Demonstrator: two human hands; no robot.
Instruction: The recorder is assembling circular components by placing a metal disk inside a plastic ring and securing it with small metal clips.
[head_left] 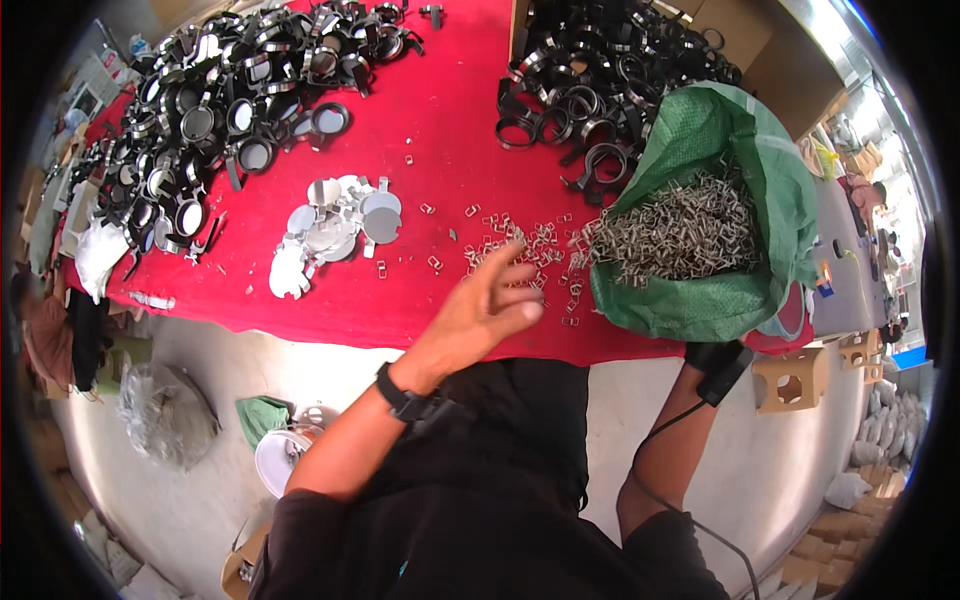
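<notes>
My left hand [490,305] is over the near edge of a loose scatter of small bent metal clips [540,240] on the red cloth. Its index finger stretches toward them, the thumb stands apart, and no held thing shows. To its right, an open green woven sack [690,320] holds a heap of similar metal clips [675,235], some spilling out over its mouth. My right forearm [675,450] reaches up to the sack's near side; a black device with a cable [722,372] sits at the wrist. The sack hides my right hand's fingers.
Left of the clips lies a pile of flat round metal discs with tabs [335,225]. Black-and-silver ring parts are heaped at the far left [240,120] and far right [590,90], beside a cardboard box [780,60]. A white bucket [280,460] stands on the floor.
</notes>
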